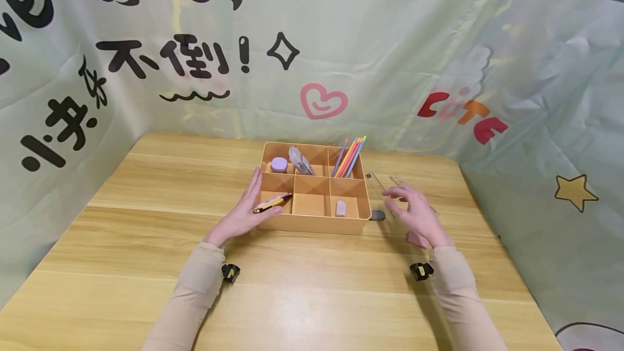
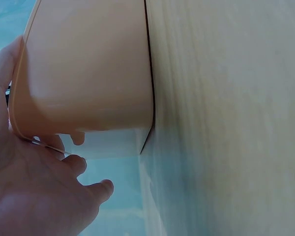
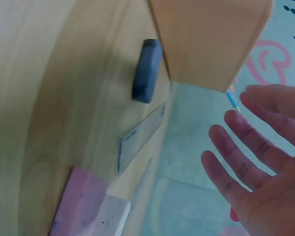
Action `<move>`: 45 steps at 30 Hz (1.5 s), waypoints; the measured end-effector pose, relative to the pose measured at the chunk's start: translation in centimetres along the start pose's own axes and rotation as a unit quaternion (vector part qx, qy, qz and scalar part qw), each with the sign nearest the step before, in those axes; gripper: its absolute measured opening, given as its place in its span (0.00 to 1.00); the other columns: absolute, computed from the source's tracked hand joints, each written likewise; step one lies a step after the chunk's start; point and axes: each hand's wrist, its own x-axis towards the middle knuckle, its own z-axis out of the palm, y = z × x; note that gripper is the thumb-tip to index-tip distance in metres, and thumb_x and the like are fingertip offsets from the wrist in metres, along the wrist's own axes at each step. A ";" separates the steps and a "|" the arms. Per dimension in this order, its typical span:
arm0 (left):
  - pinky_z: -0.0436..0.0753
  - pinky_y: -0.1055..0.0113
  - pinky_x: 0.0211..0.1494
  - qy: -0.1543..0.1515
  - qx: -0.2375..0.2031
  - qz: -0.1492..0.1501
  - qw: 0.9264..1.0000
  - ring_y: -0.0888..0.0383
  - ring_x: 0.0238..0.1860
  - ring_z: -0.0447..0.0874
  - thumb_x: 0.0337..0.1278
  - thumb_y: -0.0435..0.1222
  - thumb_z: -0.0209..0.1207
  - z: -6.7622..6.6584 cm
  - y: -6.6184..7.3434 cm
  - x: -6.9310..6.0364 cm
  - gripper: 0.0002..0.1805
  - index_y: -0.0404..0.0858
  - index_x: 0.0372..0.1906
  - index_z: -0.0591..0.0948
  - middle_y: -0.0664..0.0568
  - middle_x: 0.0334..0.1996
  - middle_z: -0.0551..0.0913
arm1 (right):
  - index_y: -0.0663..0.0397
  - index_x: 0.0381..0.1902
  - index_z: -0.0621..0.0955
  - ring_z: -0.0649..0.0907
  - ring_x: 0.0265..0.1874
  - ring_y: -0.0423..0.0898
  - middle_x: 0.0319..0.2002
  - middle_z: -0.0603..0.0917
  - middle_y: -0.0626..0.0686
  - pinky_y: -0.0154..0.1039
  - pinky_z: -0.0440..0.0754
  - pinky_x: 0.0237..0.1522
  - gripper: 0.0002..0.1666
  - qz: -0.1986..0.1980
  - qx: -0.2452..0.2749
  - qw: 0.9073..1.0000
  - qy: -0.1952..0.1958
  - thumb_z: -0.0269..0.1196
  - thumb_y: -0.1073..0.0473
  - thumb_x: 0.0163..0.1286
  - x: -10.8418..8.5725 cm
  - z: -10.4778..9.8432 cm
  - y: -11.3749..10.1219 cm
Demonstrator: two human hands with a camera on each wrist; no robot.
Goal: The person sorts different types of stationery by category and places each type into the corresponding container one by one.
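An orange desk organizer [image 1: 312,225] with several compartments stands on the table. My left hand [image 1: 239,215] touches its left side, fingers extended along the wall and thumb over the front left part. In the left wrist view, the hand [image 2: 39,191] lies by the box's corner. A yellow-and-black pen [image 1: 273,203] lies slantwise in the front left compartment. My right hand [image 1: 414,210] hovers right of the organizer, fingers loosely bent and holding nothing. Near it lie a clear ruler [image 3: 140,137], a dark oblong block [image 3: 147,71] and a pink-and-white block [image 3: 83,201].
Other compartments hold a purple round-cornered item [image 1: 279,164], a greyish-purple translucent item [image 1: 300,160], several upright coloured sticks [image 1: 350,158] and a small lilac block [image 1: 340,208]. A printed cloth [image 1: 380,69] hangs behind the wooden table [image 1: 302,291].
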 end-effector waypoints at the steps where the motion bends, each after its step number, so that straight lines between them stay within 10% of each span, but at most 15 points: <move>1: 0.37 0.32 0.80 0.000 0.000 0.000 1.000 0.41 0.82 0.25 0.64 0.54 0.62 0.0 0.0 0.0 0.60 0.42 0.81 0.30 0.58 0.81 0.21 | 0.64 0.51 0.84 0.83 0.52 0.62 0.52 0.85 0.63 0.62 0.81 0.54 0.13 -0.003 -0.009 1.000 -0.008 0.63 0.66 0.70 -0.1 0.1 0.1; 9: 0.38 0.32 0.80 -0.001 0.002 -0.001 1.000 0.41 0.82 0.25 0.64 0.54 0.62 0.0 0.0 0.0 0.60 0.41 0.81 0.30 0.57 0.81 0.21 | 0.63 0.49 0.83 0.80 0.58 0.65 0.56 0.84 0.64 0.66 0.75 0.62 0.15 0.002 -0.012 0.995 -0.101 0.67 0.68 0.64 0.1 0.9 0.1; 17: 0.37 0.31 0.79 -0.005 0.007 -0.002 1.000 0.39 0.82 0.25 0.65 0.54 0.61 -0.1 -0.1 0.0 0.60 0.45 0.81 0.29 0.57 0.81 0.21 | 0.62 0.45 0.84 0.84 0.44 0.57 0.46 0.86 0.60 0.55 0.84 0.50 0.15 -0.038 -0.066 0.986 -0.150 0.71 0.68 0.58 0.7 2.0 0.3; 45: 0.36 0.31 0.79 -0.004 0.010 -0.002 1.000 0.40 0.82 0.25 0.65 0.54 0.61 0.0 0.1 0.0 0.59 0.49 0.80 0.28 0.59 0.81 0.21 | 0.62 0.41 0.84 0.85 0.41 0.57 0.39 0.85 0.59 0.56 0.85 0.52 0.14 -0.035 -0.095 0.980 -0.171 0.70 0.72 0.55 2.0 3.0 0.5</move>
